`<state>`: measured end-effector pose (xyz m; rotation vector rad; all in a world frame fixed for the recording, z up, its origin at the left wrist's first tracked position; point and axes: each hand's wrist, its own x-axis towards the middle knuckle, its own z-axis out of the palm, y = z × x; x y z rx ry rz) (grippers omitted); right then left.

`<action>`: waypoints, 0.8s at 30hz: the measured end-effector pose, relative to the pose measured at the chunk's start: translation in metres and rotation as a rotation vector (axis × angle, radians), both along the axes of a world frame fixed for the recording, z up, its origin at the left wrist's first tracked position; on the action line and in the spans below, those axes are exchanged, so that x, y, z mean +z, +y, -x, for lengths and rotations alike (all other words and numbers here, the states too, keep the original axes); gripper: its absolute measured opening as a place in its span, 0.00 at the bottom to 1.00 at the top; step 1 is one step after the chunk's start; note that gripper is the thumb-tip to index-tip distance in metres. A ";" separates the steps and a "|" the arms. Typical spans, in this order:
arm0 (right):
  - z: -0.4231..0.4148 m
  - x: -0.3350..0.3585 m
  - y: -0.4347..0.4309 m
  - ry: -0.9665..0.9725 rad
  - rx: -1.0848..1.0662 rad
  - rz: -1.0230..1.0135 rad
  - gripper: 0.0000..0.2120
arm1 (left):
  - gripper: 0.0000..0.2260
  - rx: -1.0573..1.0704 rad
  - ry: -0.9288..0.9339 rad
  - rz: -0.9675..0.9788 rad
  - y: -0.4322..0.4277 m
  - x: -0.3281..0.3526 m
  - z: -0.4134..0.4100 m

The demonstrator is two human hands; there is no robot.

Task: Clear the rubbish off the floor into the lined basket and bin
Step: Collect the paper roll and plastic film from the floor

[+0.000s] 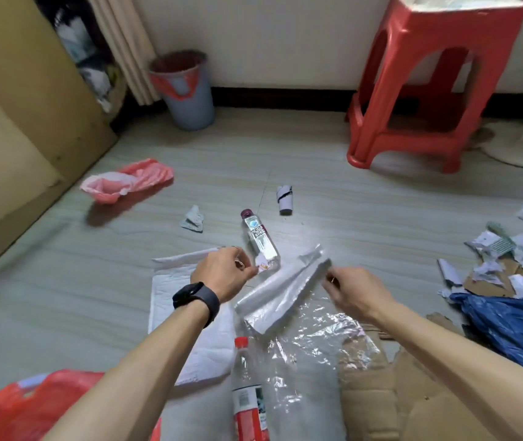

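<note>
Head: plastic wrap (280,289) between both hands.

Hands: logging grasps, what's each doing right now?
Left hand: closed on small paper scrap.
Right hand: closed on folded white plastic bag.

Both hands, left (222,272) and right (354,292), reach forward, curled.

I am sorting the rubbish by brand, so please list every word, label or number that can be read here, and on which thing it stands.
"SODA" on the label of the clear bottle with the purple cap; the smaller print under it is too blurred to read.
Red-capped bottle: its label has print, too blurred to read.
Torn paper scraps at the right: printed marks, too small to read.
Nothing else carries legible text.
</note>
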<state>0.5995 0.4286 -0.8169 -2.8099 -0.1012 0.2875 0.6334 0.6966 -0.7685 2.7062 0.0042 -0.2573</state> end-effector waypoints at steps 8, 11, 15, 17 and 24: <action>0.061 0.138 0.131 -0.014 0.108 -0.476 0.06 | 0.03 0.174 -0.288 0.093 0.134 0.110 0.135; 0.091 0.156 0.196 0.054 0.239 -0.561 0.04 | 0.03 0.266 -0.308 0.020 0.191 0.115 0.190; 0.132 0.151 0.278 0.134 0.401 -0.554 0.04 | 0.03 0.352 -0.115 -0.001 0.249 0.092 0.253; 0.148 0.143 0.306 0.165 0.463 -0.498 0.06 | 0.03 0.345 -0.028 0.004 0.262 0.075 0.274; 0.163 0.128 0.325 0.263 0.641 -0.297 0.17 | 0.23 0.281 0.192 -0.070 0.280 0.049 0.283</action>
